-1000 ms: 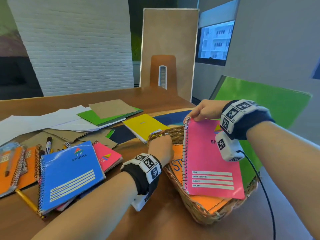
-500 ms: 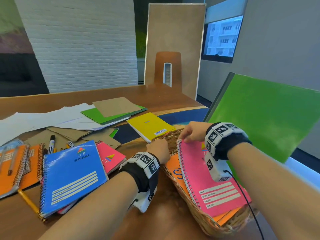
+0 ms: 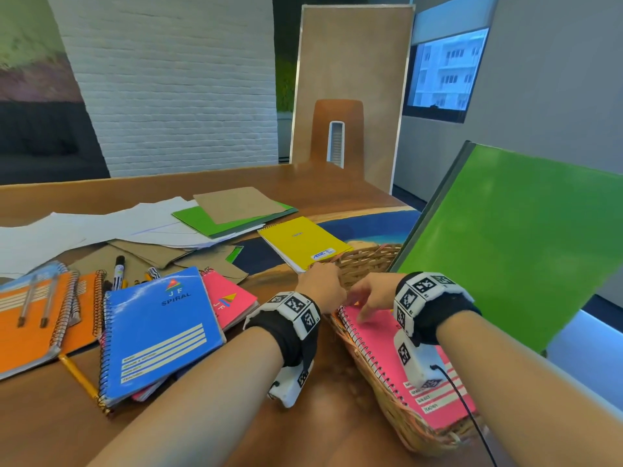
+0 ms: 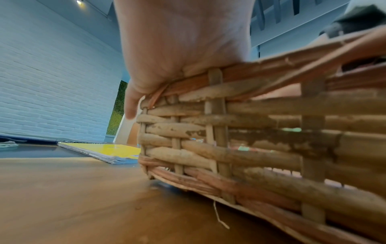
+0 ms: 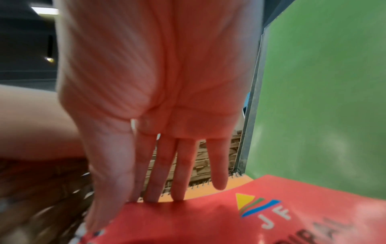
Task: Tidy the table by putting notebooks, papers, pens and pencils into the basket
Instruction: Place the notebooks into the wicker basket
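Observation:
A wicker basket (image 3: 367, 261) (image 4: 250, 132) stands on the table at the right. Inside it a pink spiral notebook (image 3: 381, 345) (image 5: 208, 219) lies flat on an orange notebook (image 5: 238, 183). A large green folder (image 3: 505, 237) (image 5: 323, 99) leans upright at the basket's far side. My left hand (image 3: 320, 284) (image 4: 177, 41) grips the basket's near-left rim, thumb outside the corner, fingers hidden inside. My right hand (image 3: 367, 294) (image 5: 163, 165) hovers over the basket with straight fingers, whose tips touch the pink notebook's top edge.
Left of the basket lie a blue notebook (image 3: 161, 332), another pink one (image 3: 229, 305), a yellow one (image 3: 300, 241), orange notebooks (image 3: 30, 332) with pens (image 3: 30, 298), a marker (image 3: 118, 267), a yellow pencil (image 3: 79, 375), white papers (image 3: 84, 227) and brown card (image 3: 236, 205). A chair (image 3: 337, 133) stands behind.
The pink notebook went from standing upright in my right hand to lying flat in the basket. My right hand came down with it and straightened its fingers. The left hand stayed on the rim.

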{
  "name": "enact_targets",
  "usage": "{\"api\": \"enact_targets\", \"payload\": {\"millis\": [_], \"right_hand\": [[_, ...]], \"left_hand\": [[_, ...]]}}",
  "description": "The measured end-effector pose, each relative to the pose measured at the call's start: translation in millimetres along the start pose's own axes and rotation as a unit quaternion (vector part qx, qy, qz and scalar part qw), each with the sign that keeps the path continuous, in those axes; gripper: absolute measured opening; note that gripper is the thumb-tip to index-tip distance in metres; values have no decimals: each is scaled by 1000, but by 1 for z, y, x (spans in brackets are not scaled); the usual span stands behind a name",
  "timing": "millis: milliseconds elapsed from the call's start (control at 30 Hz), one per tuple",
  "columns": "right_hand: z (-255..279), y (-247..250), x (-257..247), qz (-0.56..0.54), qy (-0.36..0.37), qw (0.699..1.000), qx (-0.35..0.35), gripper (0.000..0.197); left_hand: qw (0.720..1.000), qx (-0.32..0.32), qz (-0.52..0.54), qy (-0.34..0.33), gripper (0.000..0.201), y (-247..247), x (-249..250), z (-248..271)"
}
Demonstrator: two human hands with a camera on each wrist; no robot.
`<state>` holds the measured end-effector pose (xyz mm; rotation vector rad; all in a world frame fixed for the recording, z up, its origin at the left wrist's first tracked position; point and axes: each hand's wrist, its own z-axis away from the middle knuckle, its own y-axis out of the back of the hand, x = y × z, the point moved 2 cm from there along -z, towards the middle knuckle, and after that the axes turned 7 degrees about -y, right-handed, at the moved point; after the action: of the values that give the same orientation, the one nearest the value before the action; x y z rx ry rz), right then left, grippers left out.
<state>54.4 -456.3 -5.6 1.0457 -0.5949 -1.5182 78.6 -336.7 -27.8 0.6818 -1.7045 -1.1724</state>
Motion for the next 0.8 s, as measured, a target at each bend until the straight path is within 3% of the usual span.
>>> {"api": "enact_targets", "payload": {"millis": [133, 233, 333, 400, 567, 700, 800], "right_hand": [[0, 0, -9, -14, 24, 998, 50, 48], [1, 16, -23, -26, 38, 987, 152, 43], [4, 36, -47, -89, 44, 961, 258, 34], [5, 40, -69, -125, 66, 949, 282, 31], [1, 22, -134, -110, 118, 954, 251, 25], [-20, -12, -172, -86, 105, 973, 184, 20], [-36, -37, -190, -73, 69, 989, 106, 25]], "left_hand": [[991, 112, 72, -27, 22, 10, 1, 8], [972, 195, 128, -26, 20, 28, -10, 13], [960, 243, 137, -11, 18, 56, -32, 20], [958, 259, 125, 9, 20, 74, -53, 29], [957, 259, 68, 115, 24, 100, -116, 64], [951, 234, 22, 203, 24, 109, -162, 106], [939, 178, -30, 294, 47, 110, -190, 135]]}}
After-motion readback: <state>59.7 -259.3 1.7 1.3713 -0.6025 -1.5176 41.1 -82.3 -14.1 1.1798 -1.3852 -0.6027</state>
